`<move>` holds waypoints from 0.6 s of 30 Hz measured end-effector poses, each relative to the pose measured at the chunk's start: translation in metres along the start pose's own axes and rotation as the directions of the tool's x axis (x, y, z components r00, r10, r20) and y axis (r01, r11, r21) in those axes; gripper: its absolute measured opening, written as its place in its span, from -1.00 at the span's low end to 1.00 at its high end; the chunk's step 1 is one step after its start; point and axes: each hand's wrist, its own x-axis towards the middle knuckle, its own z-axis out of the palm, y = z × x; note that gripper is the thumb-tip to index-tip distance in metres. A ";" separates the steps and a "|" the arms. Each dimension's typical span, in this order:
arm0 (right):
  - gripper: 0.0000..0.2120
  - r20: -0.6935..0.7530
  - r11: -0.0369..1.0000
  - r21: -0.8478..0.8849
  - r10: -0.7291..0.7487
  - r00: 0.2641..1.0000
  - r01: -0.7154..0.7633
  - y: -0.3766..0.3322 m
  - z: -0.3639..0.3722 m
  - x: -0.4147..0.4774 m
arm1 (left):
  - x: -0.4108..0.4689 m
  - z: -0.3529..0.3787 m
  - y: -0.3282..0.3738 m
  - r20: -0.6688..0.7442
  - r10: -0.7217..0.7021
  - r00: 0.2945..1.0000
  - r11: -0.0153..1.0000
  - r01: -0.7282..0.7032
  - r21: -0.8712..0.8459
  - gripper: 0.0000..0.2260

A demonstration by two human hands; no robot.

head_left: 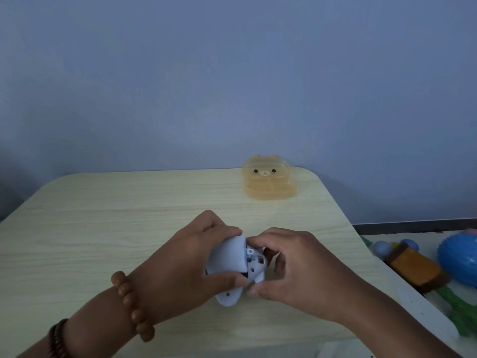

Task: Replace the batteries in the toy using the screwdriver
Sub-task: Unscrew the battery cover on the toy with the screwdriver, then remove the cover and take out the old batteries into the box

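A small white plastic toy [228, 259] is held just above the light wooden table [103, 215], near its front middle. My left hand [191, 259] wraps around the toy's rounded body from the left. My right hand [289, 262] pinches the toy's open underside from the right, where small blue and red parts show. The fingers hide most of that opening. No screwdriver and no batteries can be seen.
A translucent orange bear-faced box [269, 178] stands at the table's far right edge. Right of the table, lower down, lie a brown and orange toy [415, 267], a blue spiky ball [459, 257] and a green toy [462, 311]. A blue-grey wall rises behind.
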 end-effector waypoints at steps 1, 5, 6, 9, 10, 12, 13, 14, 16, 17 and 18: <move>-0.50 0.000 1.000 -0.001 0.001 1.000 -0.001 0.001 0.000 0.000 | 0.000 -0.001 -0.001 -0.027 0.009 1.000 1.000 -0.009 -0.003 -0.39; -0.42 -0.018 1.000 0.010 0.005 1.000 -0.005 0.004 0.003 0.000 | -0.001 -0.002 -0.002 -0.107 0.036 0.994 0.997 -0.043 -0.061 -0.50; -0.42 -0.021 1.000 0.012 0.006 1.000 -0.006 0.005 0.004 0.000 | -0.002 -0.004 -0.002 -0.116 0.039 0.993 0.996 -0.048 -0.081 -0.51; -0.40 -0.028 1.000 0.020 0.008 1.000 -0.007 0.005 0.005 -0.002 | -0.005 -0.023 -0.005 -0.192 0.046 0.980 0.996 -0.060 -0.067 -0.53; -0.40 -0.029 1.000 0.022 0.008 1.000 -0.007 0.005 0.006 -0.002 | -0.007 -0.034 -0.011 -0.218 0.041 0.975 0.998 -0.050 -0.036 -0.54; -0.42 -0.032 1.000 0.028 0.011 0.999 -0.010 0.006 0.006 -0.001 | -0.015 -0.056 -0.029 -0.237 -0.001 0.971 0.999 0.012 0.043 -0.55; -0.43 -0.035 0.999 0.030 0.011 0.999 -0.010 0.007 0.006 -0.001 | -0.020 -0.066 -0.040 -0.228 -0.041 0.973 0.994 0.064 0.092 -0.54; -0.43 -0.037 1.000 0.030 0.009 0.999 -0.008 0.007 0.007 -0.001 | -0.026 -0.071 -0.052 -0.210 -0.096 0.973 0.981 0.128 0.143 -0.52; -0.43 -0.039 1.000 0.026 0.001 0.999 0.000 0.008 0.008 -0.001 | -0.038 -0.068 -0.074 -0.188 -0.212 0.959 0.941 0.253 0.226 -0.45; -0.43 -0.041 1.000 0.025 -0.001 0.999 0.002 0.008 0.008 -0.001 | -0.042 -0.062 -0.084 -0.192 -0.259 0.947 0.921 0.302 0.248 -0.42; -0.44 -0.042 1.000 0.025 -0.002 0.999 0.003 0.009 0.008 -0.001 | -0.045 -0.056 -0.092 -0.206 -0.294 0.933 0.903 0.342 0.260 -0.39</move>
